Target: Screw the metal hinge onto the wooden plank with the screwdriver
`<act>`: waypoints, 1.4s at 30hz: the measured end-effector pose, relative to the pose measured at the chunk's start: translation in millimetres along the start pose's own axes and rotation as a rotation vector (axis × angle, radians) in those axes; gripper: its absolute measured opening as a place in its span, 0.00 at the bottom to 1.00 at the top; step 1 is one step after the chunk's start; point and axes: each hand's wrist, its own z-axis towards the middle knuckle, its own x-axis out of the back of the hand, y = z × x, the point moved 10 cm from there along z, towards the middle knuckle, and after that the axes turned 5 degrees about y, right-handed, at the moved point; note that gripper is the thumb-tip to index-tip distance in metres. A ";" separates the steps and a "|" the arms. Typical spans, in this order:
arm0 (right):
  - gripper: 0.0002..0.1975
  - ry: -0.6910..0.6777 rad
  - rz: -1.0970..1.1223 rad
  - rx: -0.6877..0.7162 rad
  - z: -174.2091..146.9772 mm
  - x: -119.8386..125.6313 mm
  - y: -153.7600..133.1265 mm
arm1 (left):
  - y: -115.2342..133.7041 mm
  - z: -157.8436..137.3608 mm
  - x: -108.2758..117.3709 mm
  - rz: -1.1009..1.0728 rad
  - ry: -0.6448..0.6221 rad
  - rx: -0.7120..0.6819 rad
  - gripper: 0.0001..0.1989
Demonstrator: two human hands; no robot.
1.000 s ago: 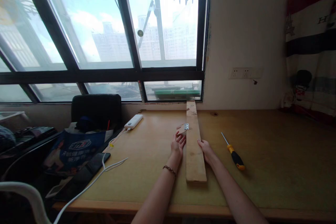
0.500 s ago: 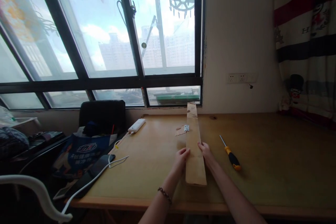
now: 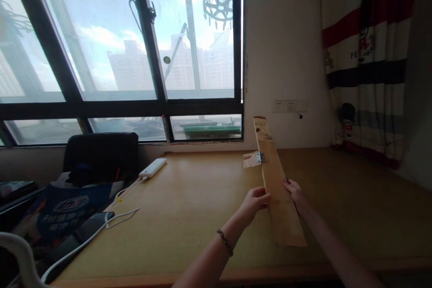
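Observation:
A long, narrow wooden board (image 3: 278, 189) is held over the table, its far end raised and leaning toward the wall. My left hand (image 3: 254, 202) pinches the board's left edge between thumb and fingers. On the opposite edge, slightly farther away, my right hand (image 3: 297, 193) grips it with the thumb on top. A small metal hinge (image 3: 260, 157) sits on the left edge beyond my hands, and a small pale flat piece (image 3: 250, 160) sticks out to the left from it. The screwdriver seen earlier does not show now; board or arm may cover it.
A white power bank (image 3: 153, 168) with a white cable (image 3: 123, 216) lies on the table (image 3: 189, 225) at the left. Beyond the left edge are a black chair (image 3: 101, 155) and a blue bag (image 3: 70, 207). Window, wall sockets (image 3: 284, 106) and a curtain (image 3: 367, 72) stand behind.
Both hands have carried the board to the right and turned it, so its near end points right and its left side shows. The view has swung right. The screwdriver has dropped out of sight.

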 end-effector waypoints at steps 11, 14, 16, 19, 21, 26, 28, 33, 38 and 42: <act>0.07 0.092 0.001 -0.011 75.6 110.5 -35.4 | -32.7 128.1 -58.3 0.205 0.075 -0.057 0.14; 0.09 0.112 0.003 0.018 92.4 125.8 -39.4 | -30.6 137.1 -65.4 0.289 0.081 -0.139 0.13; 0.10 0.137 -0.009 0.036 102.2 134.5 -41.6 | -33.6 131.8 -68.1 0.395 0.052 -0.182 0.15; 0.09 0.166 -0.025 0.045 114.7 143.4 -42.5 | -40.3 107.8 -62.8 0.709 0.050 -0.242 0.22; 0.08 0.195 -0.047 0.048 121.4 148.6 -42.2 | -41.0 84.8 -60.5 0.941 0.038 -0.306 0.27; 0.07 0.242 -0.096 0.057 135.2 156.2 -35.9 | -30.0 35.9 -69.8 1.277 -0.062 -0.484 0.26; 0.08 0.245 -0.082 0.062 141.0 156.9 -30.5 | -26.8 30.6 -75.8 1.339 -0.105 -0.523 0.27; 0.09 0.232 -0.014 0.027 155.1 158.8 -10.3 | -32.8 49.4 -82.8 1.428 -0.139 -0.531 0.30; 0.09 0.234 0.027 -0.005 163.6 164.4 0.6 | -47.6 70.9 -82.1 1.458 -0.159 -0.497 0.30; 0.10 0.229 0.016 -0.019 166.9 165.0 1.5 | -60.1 79.8 -83.4 1.471 -0.180 -0.506 0.30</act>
